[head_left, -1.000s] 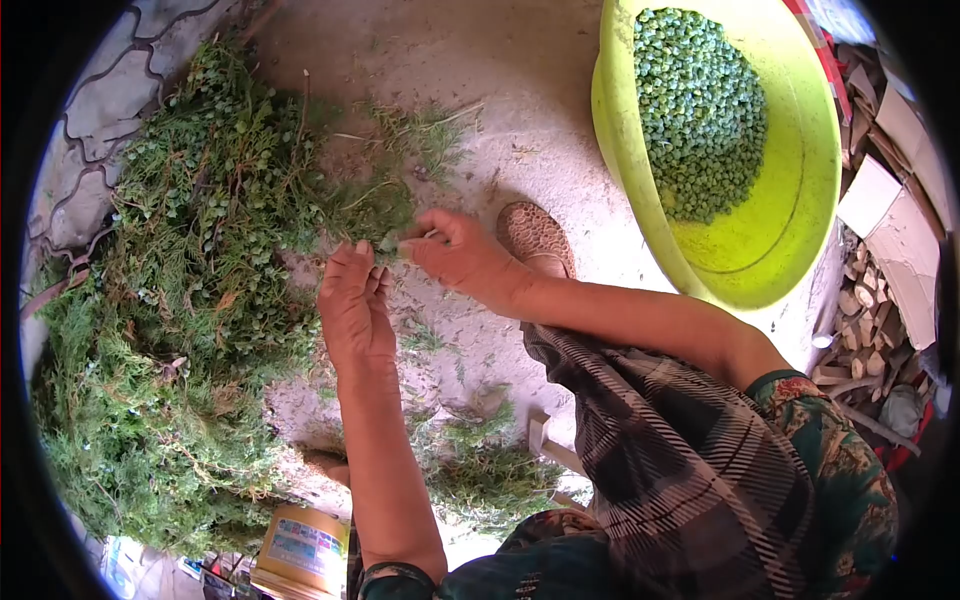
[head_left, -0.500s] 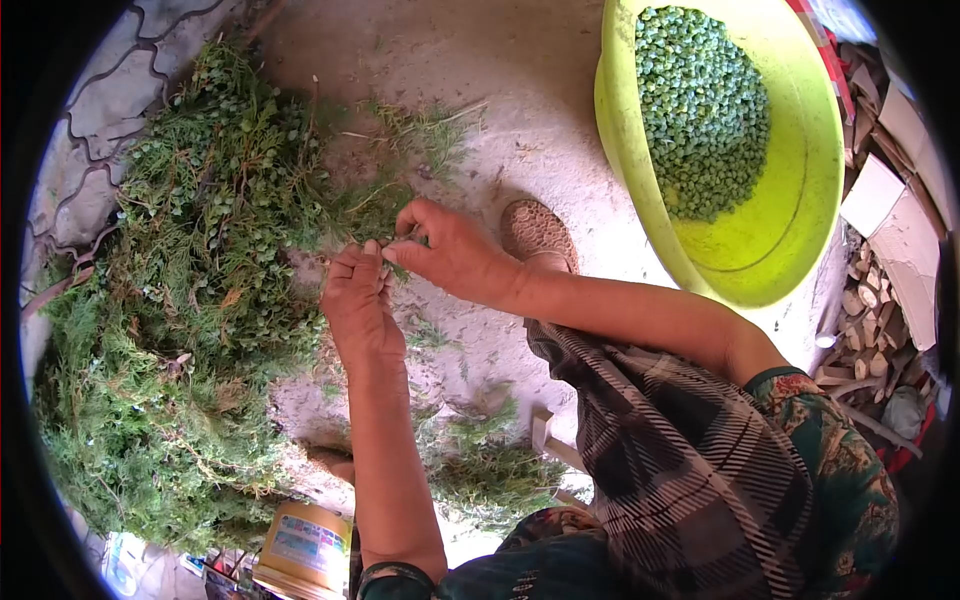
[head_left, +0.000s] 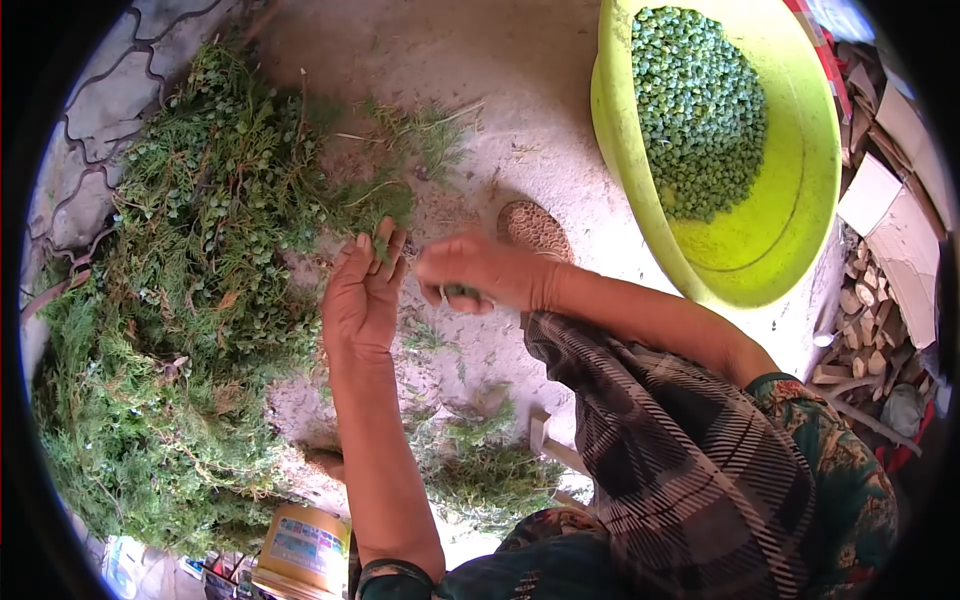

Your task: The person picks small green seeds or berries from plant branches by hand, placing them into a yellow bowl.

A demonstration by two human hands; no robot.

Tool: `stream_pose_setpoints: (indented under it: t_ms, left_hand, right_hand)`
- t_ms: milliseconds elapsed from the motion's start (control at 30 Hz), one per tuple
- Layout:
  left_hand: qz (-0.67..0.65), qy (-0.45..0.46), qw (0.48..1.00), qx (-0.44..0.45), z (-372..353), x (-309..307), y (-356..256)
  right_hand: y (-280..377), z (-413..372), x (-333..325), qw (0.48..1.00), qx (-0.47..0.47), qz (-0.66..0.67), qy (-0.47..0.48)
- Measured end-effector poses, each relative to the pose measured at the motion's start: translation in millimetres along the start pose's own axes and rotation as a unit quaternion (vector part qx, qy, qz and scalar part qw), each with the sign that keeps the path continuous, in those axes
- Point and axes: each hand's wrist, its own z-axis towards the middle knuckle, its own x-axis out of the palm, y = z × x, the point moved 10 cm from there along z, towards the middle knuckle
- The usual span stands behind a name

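At the centre of the frame, a short, feathery green sprig [head_left: 383, 247] is pinched between the raised fingertips of the left hand [head_left: 362, 300], and a small green bit [head_left: 462, 292] is enclosed in the blurred, curled right hand [head_left: 480, 272] just beside it.

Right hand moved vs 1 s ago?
Yes. The right hand has pulled back from the pile of green branches, toward the sandal, and now sits just below it; it is blurred.

Small green sprig [head_left: 383, 247]: short, upright, pinched; green cones [head_left: 462, 292]: clutched, blurred, mostly hidden, near sprig.
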Motion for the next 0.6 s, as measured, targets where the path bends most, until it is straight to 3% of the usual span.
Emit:
stream_pose_setpoints:
  t_ms: [100, 167, 233, 400, 600]
  left_hand:
    - [0.002, 0.008, 1.000, 0.020, 1, 6, 4]
    - [-0.005, 0.014, 1.000, 0.028, 0, 11, 8]
    - [0.049, 0.003, 0.996, 0.077, -2, 15, 0]
    - [0.079, -0.013, 0.987, 0.138, -10, 23, -13]
    - [0.103, -0.059, 0.977, 0.176, -5, 12, -13]
  right_hand:
    - [-23, 4, 7, 0.994, 0.063, -0.078, -0.037]
    - [-22, 15, -6, 0.994, 0.044, -0.037, -0.091]
    - [6, 19, -19, 0.986, -0.043, 0.074, -0.142]
    - [19, 20, -1, 0.995, -0.025, 0.066, -0.076]
    - [27, 19, -11, 0.987, -0.050, -0.065, -0.135]
